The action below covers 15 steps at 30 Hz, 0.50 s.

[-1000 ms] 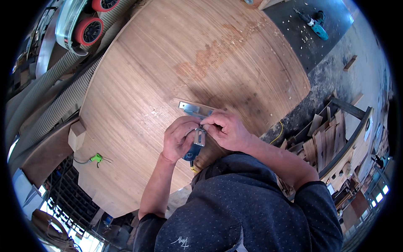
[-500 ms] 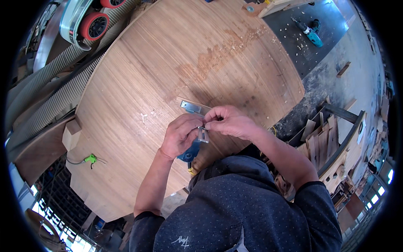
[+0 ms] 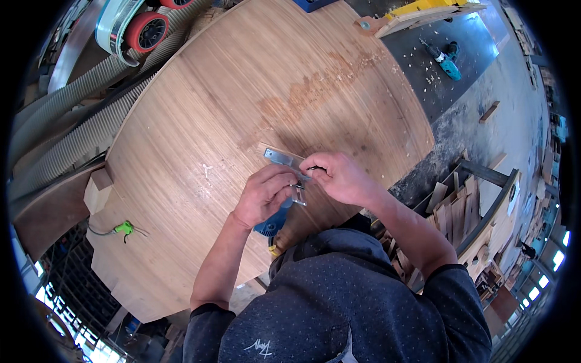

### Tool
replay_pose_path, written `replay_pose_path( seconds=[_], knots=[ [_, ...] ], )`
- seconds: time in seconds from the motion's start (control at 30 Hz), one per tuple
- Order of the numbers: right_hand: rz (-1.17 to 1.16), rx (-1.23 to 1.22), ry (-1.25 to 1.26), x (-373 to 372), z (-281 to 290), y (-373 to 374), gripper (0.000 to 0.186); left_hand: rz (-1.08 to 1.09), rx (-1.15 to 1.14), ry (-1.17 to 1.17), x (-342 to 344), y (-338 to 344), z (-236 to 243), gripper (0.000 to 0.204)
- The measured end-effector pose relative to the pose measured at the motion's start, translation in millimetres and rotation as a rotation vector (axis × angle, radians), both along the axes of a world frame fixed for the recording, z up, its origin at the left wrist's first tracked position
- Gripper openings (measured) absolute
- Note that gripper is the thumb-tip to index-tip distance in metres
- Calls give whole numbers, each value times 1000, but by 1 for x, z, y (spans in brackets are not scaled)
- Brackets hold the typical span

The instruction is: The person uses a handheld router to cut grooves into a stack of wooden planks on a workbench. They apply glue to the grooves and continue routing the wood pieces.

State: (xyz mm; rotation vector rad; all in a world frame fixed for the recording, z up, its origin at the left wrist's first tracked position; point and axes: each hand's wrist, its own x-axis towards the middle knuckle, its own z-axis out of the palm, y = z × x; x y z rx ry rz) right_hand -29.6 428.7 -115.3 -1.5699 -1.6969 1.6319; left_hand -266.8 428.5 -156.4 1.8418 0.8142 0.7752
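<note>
On the wooden panel [image 3: 200,121], my left hand [image 3: 264,196] grips the metal fitting [image 3: 299,196] at the top of a blue power tool [image 3: 269,225]. My right hand [image 3: 339,180] is closed just right of the fitting, thumb and forefinger pinched on something small that I cannot make out. Just beyond both hands lies a metal plate [image 3: 279,157] on a thin strip of wood. The tool's lower end is partly hidden by my clothing and left hand.
A cordless drill [image 3: 448,63] rests on the dark board [image 3: 436,97] at upper right. Wood offcuts [image 3: 454,212] lean in a rack below it. A green air blow gun [image 3: 124,228], a wood block [image 3: 97,193], ribbed hoses [image 3: 72,133] and red wheels [image 3: 145,33] are at left.
My right hand has shifted slightly right, away from the fitting's centre, with its pinch kept. My left hand stays on the fitting. The whole view has shifted a little.
</note>
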Motion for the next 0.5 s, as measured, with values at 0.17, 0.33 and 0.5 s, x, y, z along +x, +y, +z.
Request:
replay_pose_path(
  seconds=[0.17, 0.33, 0.5],
  knots=[
    [152, 230, -24, 1, 2, -3, 25, -11, 31, -10, -2, 0, -4, 19],
    [50, 87, 24, -1, -4, -3, 22, -12, 20, -17, -2, -1, -6, 19],
    [143, 3, 7, 1, 4, 7, 16, -8, 29, -4, -2, 0, -5, 19]
  ],
)
